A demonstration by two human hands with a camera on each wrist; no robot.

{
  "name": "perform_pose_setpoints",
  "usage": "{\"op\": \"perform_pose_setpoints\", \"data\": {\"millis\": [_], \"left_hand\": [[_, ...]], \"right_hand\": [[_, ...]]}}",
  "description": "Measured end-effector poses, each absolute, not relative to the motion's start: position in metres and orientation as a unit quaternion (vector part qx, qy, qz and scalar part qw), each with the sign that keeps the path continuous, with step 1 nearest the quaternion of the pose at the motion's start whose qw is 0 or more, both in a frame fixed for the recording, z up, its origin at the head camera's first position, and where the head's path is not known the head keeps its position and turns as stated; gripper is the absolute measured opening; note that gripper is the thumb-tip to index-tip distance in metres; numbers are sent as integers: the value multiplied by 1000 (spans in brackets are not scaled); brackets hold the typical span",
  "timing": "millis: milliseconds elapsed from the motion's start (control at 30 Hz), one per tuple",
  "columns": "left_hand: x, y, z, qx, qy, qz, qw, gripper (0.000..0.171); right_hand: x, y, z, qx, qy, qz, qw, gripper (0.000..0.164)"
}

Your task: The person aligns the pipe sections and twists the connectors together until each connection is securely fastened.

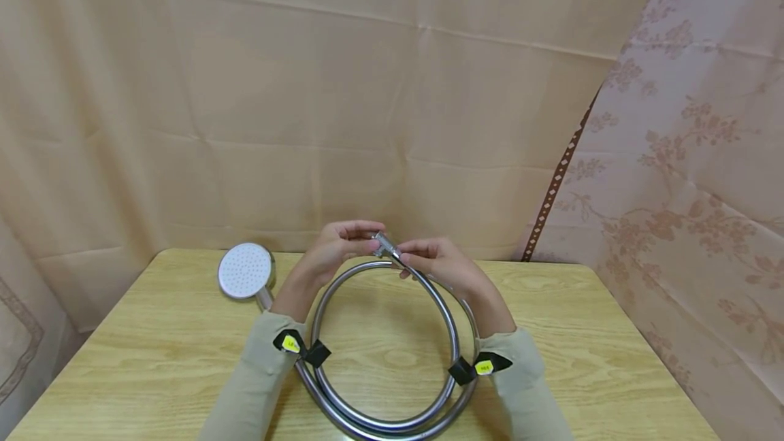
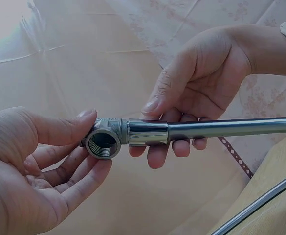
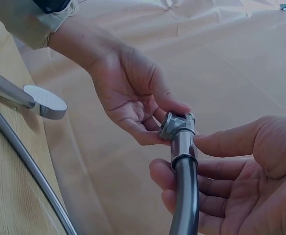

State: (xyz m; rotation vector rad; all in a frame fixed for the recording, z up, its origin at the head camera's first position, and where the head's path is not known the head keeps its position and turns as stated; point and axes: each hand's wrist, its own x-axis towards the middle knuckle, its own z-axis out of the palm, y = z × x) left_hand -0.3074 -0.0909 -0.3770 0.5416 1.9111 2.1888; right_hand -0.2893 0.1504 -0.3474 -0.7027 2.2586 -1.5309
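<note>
Above the far side of the table, my left hand (image 1: pixel 331 250) pinches a small metal tee fitting (image 2: pixel 106 126) between thumb and fingers. One threaded opening of the fitting faces the left wrist camera. My right hand (image 1: pixel 444 264) holds the shiny end nut (image 2: pixel 148 132) of a metal shower hose (image 1: pixel 451 332), its thumb on one side and fingers beneath. Nut and fitting sit end to end in line, the nut's own thread hidden. From there the hose curves down into loops on the table between my forearms.
A round shower head (image 1: pixel 246 271) with a white face lies at the left of the wooden table (image 1: pixel 551 332), beside my left forearm. A beige curtain (image 1: pixel 367 87) hangs behind the table's far edge, and a flowered cloth (image 1: pixel 704 175) hangs on the right.
</note>
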Motion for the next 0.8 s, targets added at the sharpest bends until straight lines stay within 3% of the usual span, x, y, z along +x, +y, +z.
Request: {"op": "perform_pose_setpoints", "data": {"millis": [433, 800], "left_hand": [[-306, -89, -376, 173, 642, 741, 92, 44], [-305, -91, -376, 178, 655, 730, 84, 45]], "right_hand": [[-285, 148, -345, -238, 816, -514, 116, 31], [-288, 149, -348, -231, 789, -549, 152, 31]]}}
